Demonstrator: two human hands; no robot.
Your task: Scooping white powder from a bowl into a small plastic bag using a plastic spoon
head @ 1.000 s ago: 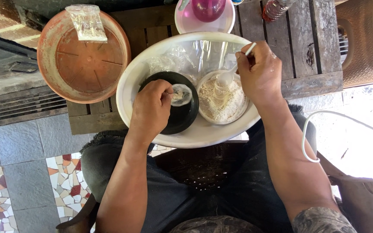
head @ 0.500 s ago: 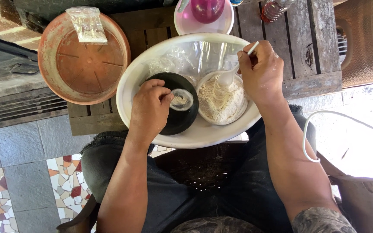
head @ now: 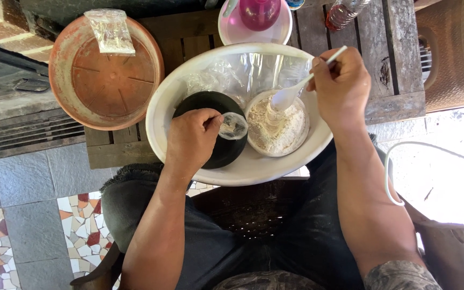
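Left hand (head: 189, 140) grip pinches a small clear plastic bag (head: 233, 126) open over the black bowl (head: 210, 104): flimsy, slippery, best held at the rim. Right hand (head: 342, 86) grips a white spoon (head: 291, 94), light and stiff, above the powder bowl (head: 277, 129).

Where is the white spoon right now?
In the head view, the white spoon is in the right hand, its bowl just above the small bowl of white powder.

glossy white plastic basin (head: 167, 107), matt terracotta saucer (head: 103, 80), weathered wooden table (head: 393, 59)
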